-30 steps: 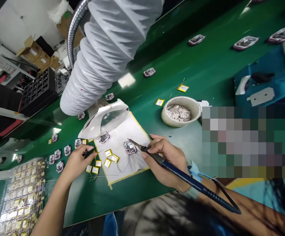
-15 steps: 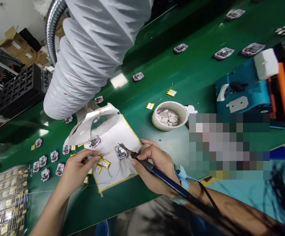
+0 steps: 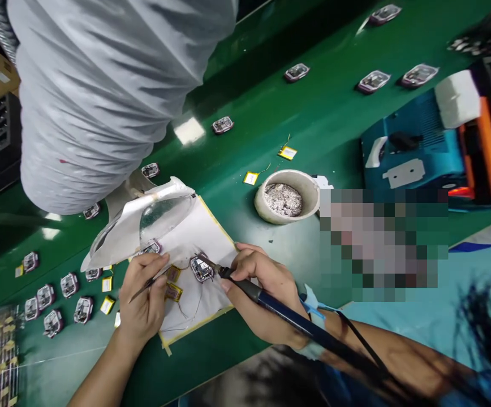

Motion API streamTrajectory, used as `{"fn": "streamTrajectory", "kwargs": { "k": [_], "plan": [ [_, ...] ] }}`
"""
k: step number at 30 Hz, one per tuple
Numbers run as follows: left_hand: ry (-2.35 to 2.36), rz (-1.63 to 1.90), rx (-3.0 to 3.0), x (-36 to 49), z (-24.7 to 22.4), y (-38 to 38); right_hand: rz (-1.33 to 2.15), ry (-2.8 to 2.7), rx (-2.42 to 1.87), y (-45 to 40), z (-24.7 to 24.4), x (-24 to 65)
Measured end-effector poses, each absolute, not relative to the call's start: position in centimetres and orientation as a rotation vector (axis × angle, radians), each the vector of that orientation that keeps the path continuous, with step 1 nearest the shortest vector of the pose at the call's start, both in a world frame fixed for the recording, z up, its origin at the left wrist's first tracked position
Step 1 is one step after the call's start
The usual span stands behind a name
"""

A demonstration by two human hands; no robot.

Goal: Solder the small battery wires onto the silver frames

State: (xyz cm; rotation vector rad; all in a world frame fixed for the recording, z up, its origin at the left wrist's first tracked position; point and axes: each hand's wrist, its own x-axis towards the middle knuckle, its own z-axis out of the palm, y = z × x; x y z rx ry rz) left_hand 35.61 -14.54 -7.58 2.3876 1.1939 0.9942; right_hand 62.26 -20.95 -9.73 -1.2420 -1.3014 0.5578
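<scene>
A duct [image 3: 101,102] overhangs our green workbench [image 3: 271,113]. Our right hand [image 3: 268,282] grips a soldering iron [image 3: 279,308]; our left hand [image 3: 141,311], now nearer, pinches a pointed tool [image 3: 140,290].

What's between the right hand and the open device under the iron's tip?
In the head view, the soldering iron's front end spans from the right hand to the open device, white sheet beneath; can't tell whether its tip touches.
</scene>
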Motion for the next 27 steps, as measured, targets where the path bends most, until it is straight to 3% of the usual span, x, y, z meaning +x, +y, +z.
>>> {"fn": "streamTrajectory", "kwargs": {
  "k": [27],
  "plan": [
    [1.095, 1.066, 2.213, 37.8, -9.4, -15.0, 0.601, -1.363, -1.208, -20.8, -9.7, 62.6]
  ]
}}
